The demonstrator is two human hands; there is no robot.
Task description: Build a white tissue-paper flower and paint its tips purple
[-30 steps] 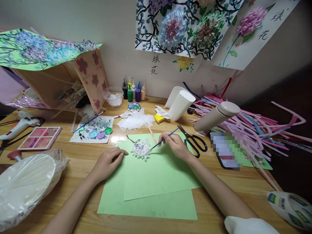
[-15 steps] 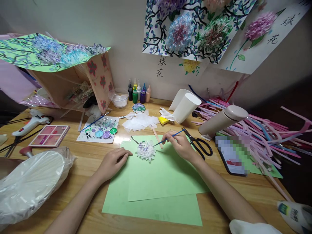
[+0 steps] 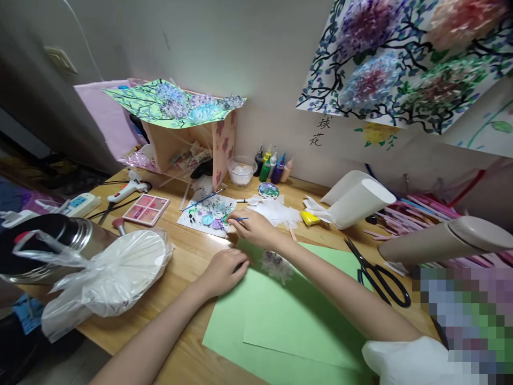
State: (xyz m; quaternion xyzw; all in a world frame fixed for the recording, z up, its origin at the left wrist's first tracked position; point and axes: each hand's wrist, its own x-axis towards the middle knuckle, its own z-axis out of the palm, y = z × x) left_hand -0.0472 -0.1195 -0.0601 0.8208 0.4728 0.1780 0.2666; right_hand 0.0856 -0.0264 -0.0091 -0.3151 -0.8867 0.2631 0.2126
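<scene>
In my right hand is a thin blue paintbrush, pinched between the fingers. The hand is over the right edge of a paint-smeared white sheet, where purple, light blue and green paint blobs lie; the brush tip is hard to make out. Beside the upper left edge of the green paper rests my left hand, empty, its fingers loosely bent with a gap at the thumb. A white paper flower with purplish marks at its centre lies on that paper, partly covered by my right forearm.
Black scissors lie right of the paper. Behind are white tissue pieces, a paper roll, paint bottles and a plastic bowl. Leftward are a pink palette, a glue gun and a plastic-wrapped bundle.
My right hand has moved with the paintbrush from the paper flower leftward to the paint sheet. The view has turned left. My left hand stays resting near the green paper.
</scene>
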